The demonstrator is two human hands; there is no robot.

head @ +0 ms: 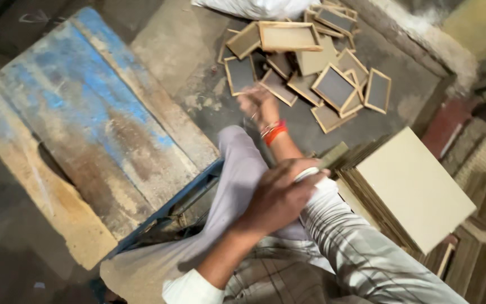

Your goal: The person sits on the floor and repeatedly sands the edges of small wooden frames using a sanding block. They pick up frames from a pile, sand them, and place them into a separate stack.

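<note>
My right hand (260, 104) is stretched forward and blurred, hovering just over a heap of small wooden-framed slates (333, 87) on the floor. Its fingers hang loosely apart with nothing in them. Orange bangles (275, 132) circle that wrist. My left hand (279, 197) crosses over and grips the rolled cuff of my right striped sleeve (310, 174) at the forearm. Both arms are above my bent knee in light trousers (237, 163).
A worn blue-painted wooden bench (85, 124) fills the left side. A stack of pale square boards (412, 186) stands at my right, with more stacks behind it. A white sack (254, 7) lies beyond the slates. The floor is dusty concrete.
</note>
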